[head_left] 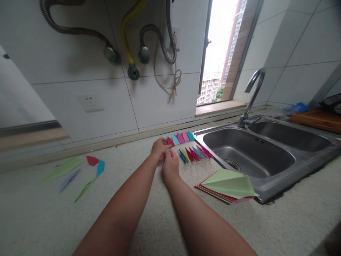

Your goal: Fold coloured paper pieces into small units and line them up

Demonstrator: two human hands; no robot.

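My left hand [159, 148] is closed at the left end of a row of small folded paper pieces. Its fingers lie around the edge of a red folded paper piece [170, 142]. Pressed close beside it, my right hand [171, 164] has its fingers curled, and what they hold, if anything, is hidden. The back row continues with a light blue piece [175, 139], a magenta piece [180, 138], a pink one and a blue piece [190, 136]. In front of it, to the right of my hands, stands a second row of several thin folded pieces [195, 153] in mixed colours.
A stack of creased paper, light green on top [226, 183], lies by the steel double sink [289, 160]. Farther left are a green folded sheet [64, 168], a purple piece [69, 180], a red piece [92, 160] and a blue-green strip [100, 168]. A tap [253, 96] rises behind the sink.
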